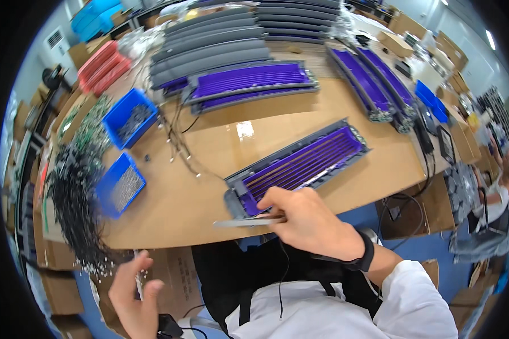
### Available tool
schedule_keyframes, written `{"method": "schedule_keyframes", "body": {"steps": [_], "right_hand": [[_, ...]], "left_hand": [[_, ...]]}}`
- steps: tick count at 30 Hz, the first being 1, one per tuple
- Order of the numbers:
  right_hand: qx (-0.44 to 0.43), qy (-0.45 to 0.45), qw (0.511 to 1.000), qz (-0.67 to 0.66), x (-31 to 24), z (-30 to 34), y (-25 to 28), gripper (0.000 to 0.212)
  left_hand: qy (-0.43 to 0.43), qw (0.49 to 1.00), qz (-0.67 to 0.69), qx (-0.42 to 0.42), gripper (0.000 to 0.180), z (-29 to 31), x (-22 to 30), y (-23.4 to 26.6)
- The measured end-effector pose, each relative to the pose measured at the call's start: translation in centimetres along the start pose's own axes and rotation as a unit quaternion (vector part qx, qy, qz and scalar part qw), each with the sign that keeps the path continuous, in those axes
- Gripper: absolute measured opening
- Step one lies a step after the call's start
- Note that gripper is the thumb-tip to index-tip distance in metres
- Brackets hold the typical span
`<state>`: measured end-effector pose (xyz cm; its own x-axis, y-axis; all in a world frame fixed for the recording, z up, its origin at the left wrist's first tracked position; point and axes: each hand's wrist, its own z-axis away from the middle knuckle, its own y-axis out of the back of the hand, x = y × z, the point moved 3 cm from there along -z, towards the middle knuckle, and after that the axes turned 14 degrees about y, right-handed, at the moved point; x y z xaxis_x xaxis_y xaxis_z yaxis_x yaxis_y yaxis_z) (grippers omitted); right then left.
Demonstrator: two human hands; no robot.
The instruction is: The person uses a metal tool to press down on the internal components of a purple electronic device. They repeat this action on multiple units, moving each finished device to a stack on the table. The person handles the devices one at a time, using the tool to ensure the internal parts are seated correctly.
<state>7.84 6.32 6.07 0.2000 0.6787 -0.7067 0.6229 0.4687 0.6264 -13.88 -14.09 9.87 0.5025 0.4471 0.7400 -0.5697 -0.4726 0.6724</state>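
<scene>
My right hand (314, 223) is closed around a slim, pale grey metal tool (243, 222) with a tapered tip pointing left; its exact kind is unclear. The hand is at the near end of a long grey housing (302, 166) with a purple ribbed inside, lying slanted on the table. Below that hand hangs a thin dark cable (289, 265). My left hand (136, 296) is off the table's front edge at lower left, thumb and fingers apart. A whitish strip shows behind its fingers; whether the hand touches it cannot be made out.
Two blue bins (131, 120) of small parts stand at the left, beside a bundle of black wires (76, 198). More purple-lined housings (249, 82) and stacked grey covers (209, 45) fill the back. Two housings (367, 85) lie at the right. A person (499, 198) is at far right.
</scene>
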Motion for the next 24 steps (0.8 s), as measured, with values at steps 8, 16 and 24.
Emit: {"method": "schedule_keyframes", "body": {"steps": [8,16,24], "right_hand": [[-0.042,-0.051,0.997,-0.043,0.1,-0.8,0.6,0.018],[-0.068,-0.047,0.997,-0.004,-0.8,-0.7,1.5,0.014],[-0.108,0.014,0.994,0.018,-0.4,-2.2,2.1,0.014]], "left_hand": [[-0.083,0.996,0.029,0.004,0.051,-3.2,2.8,-5.7],[-0.202,0.972,0.057,-0.103,0.071,-5.8,4.2,-13.9],[-0.198,0.957,0.128,-0.167,0.044,-6.7,3.8,-14.8]]}}
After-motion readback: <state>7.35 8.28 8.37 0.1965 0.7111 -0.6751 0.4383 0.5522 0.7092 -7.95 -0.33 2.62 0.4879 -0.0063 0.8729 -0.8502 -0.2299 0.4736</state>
